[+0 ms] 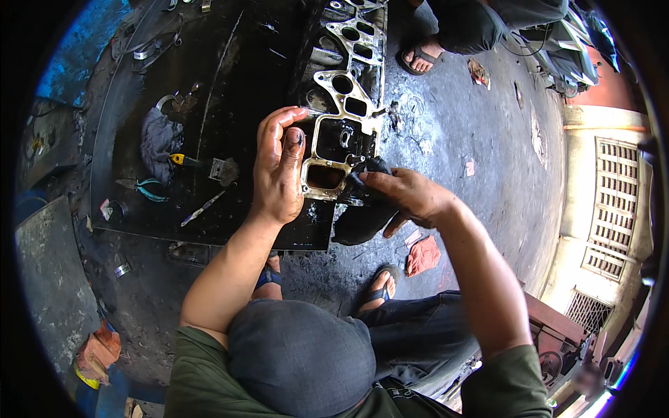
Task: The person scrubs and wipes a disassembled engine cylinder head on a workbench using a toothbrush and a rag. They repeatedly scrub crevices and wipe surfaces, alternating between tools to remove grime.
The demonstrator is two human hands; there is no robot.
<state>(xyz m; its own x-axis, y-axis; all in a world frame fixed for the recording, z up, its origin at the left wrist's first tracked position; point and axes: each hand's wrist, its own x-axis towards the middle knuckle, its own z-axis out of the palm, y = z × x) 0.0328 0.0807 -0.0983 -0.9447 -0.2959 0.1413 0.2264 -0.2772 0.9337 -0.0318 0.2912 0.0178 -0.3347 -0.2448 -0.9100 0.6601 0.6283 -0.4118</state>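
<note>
A long, greasy metal cylinder head [360, 108] lies on the dark work table, its pale machined port faces turned up and its far end cut off at the top. Along its near left edge rests my left hand [280, 167], fingers stretched out and gripping nothing; the fingertips are darkened with grease. At the near right corner my right hand [411, 196] clutches a black, oil-soaked rag [366, 219], pressing part of it against the metal. The rag hangs down past the table edge. Some fingers of my right hand are hidden beneath it.
On the black table [272, 233] lie a paintbrush [223, 171] with a yellow-tipped handle, a grey rag [162, 136], teal-handled pliers [150, 187] and a thin stick-like tool [203, 208]. A red cloth [422, 256] is on the floor. Another person's foot [421, 59] stands beyond.
</note>
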